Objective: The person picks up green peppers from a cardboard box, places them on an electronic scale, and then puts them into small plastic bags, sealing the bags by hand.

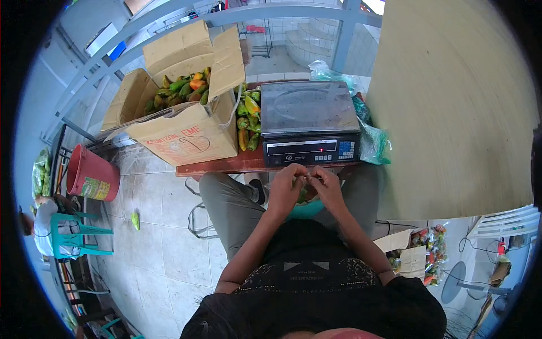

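Note:
My left hand [285, 189] and my right hand [328, 189] meet in front of the scale, fingertips pinched close together. Something small and pale shows between them, too small to make out. Right below, between my knees, is a teal basin [306, 212], its contents mostly covered by my hands. Just beyond my fingers, a digital scale [309, 121] with a flat metal plate rests on a reddish-brown table [214, 167]. Left of the scale lie loose green and yellow peppers [249, 113]. Clear greenish plastic bags [374, 144] hang along the scale's right side.
An open cardboard box [186, 138] full of peppers stands at the left. On the floor are a red bucket [96, 175] and one stray pepper [135, 221]. A tan panel [451, 113] rises at the right, with bagged peppers [432, 254] below. A person sits on a green chair [70, 234] far left.

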Available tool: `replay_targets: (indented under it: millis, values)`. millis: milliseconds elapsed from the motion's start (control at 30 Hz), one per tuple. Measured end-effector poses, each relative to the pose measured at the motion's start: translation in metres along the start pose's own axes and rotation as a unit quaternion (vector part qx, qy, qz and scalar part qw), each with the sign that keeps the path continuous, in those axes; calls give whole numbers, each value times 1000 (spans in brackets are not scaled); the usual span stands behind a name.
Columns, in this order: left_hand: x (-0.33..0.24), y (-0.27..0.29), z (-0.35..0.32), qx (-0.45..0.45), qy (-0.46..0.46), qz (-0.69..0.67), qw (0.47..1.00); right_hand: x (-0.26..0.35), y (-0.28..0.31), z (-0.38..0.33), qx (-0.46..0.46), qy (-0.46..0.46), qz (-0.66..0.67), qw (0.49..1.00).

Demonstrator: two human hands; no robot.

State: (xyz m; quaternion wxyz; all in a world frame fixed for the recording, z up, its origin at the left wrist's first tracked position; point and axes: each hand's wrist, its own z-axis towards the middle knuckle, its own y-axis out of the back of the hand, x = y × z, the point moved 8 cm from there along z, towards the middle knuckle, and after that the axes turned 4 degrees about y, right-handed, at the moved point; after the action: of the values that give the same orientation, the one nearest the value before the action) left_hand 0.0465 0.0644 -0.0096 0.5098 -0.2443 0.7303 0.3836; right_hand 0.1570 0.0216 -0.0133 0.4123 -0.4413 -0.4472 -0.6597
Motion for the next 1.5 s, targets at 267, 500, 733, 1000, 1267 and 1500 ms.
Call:
replay_targets:
  millis: [267, 500, 733, 1000, 1267, 1500]
  values:
    - [-32, -17, -18, -90, -177, 201, 959, 7, 6, -8, -48, 7, -28, 998]
    - [-48, -18, -9, -83, -195, 236, 948, 61, 19, -5, -120, 150, -143, 971]
    - [-65, -26, -9, -56, -222, 204, 952, 68, 43, -7, -165, 123, -138, 969]
    - [-52, -34, 0, 5, -131, 154, 979, 40, 50, -8, -186, 48, -58, 980]
    - [-18, -42, 9, 102, -73, -164, 978, 42, 45, 8, -47, 85, -10, 995]
    - [-30, -37, 12, 84, -170, -140, 972, 50, 49, 0, -146, 97, -26, 984]
